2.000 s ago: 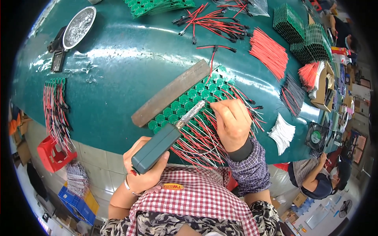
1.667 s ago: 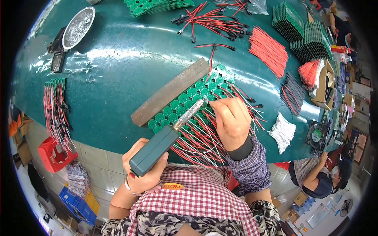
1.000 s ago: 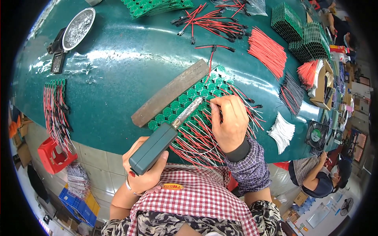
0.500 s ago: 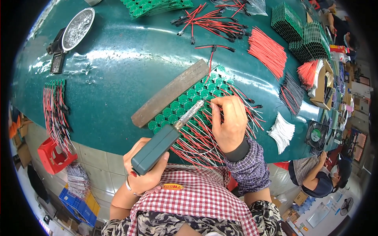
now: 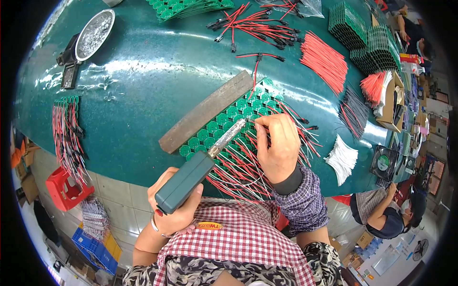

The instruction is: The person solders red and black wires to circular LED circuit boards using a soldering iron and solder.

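Note:
My left hand (image 5: 174, 202) is wrapped round the dark green handle of a soldering iron (image 5: 187, 180). Its silvery tip reaches up and right onto a panel of round green circuit boards (image 5: 223, 119). Beside the tip, my right hand (image 5: 279, 145) pinches a thin wire at the panel; its far part is hidden by the fingers. Red, white and black wires (image 5: 241, 174) fan out from the panel's near side, partly under my right hand. Along the panel's upper left edge lies a brown bar (image 5: 207, 112).
A metal dish of silvery scraps (image 5: 95, 35) stands at the far left, above a wired panel (image 5: 67, 128). Connector leads (image 5: 257, 31), red wires (image 5: 324, 62), black wires (image 5: 353, 112) and white wires (image 5: 341, 159) lie beyond and right. Stacked green panels (image 5: 347, 26) stand far right. A co-worker (image 5: 386, 214) sits at right.
The soldering iron's tip has shifted slightly up and left, and its handle tilts a little with my left hand. My right hand stays almost where it was, still pinching the wire.

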Demonstrator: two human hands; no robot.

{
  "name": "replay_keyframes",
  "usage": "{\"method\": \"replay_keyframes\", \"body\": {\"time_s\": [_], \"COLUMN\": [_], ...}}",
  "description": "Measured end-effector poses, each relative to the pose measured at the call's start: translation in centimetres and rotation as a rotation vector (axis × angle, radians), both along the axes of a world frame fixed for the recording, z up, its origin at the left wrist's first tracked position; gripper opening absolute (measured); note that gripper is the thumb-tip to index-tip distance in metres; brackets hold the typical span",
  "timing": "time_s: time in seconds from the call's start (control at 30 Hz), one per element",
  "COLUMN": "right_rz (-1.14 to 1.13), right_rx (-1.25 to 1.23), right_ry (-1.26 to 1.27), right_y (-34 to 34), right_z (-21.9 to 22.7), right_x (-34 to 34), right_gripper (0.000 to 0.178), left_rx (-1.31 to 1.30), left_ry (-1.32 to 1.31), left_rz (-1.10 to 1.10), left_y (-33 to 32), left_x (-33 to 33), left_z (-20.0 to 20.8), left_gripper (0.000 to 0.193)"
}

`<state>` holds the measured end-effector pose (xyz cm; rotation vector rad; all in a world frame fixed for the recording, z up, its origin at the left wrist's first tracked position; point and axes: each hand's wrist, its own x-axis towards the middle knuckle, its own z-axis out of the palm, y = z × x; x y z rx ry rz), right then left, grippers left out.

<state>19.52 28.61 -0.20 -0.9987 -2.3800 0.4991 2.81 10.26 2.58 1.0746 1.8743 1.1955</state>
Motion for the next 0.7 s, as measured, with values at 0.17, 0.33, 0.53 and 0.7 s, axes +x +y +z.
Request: {"method": "replay_keyframes", "body": {"time_s": [0.17, 0.33, 0.53, 0.7], "right_rz": [0.007, 0.002, 0.010, 0.008], "right_rx": [0.008, 0.027, 0.043, 0.043], "right_ry": [-0.009, -0.028, -0.042, -0.052], "right_y": [-0.01, -0.07, -0.10, -0.10], "right_z": [-0.04, 0.24, 0.10, 0.19], "right_x": [-0.17, -0.12, -0.18, -0.25], "right_gripper": [0.018, 0.018, 0.017, 0.017], "left_rx": [-0.001, 0.011, -0.011, -0.023], "left_ry": [-0.029, 0.004, -0.011, 0.031], "left_rz": [0.041, 0.008, 0.006, -0.016], "left_y": [-0.09, 0.27, 0.49, 0.55], "left_x": [-0.04, 0.01, 0.21, 0.09], "left_z": [-0.24, -0.02, -0.18, -0.02], "left_gripper": [0.021, 0.020, 0.019, 0.018]}}
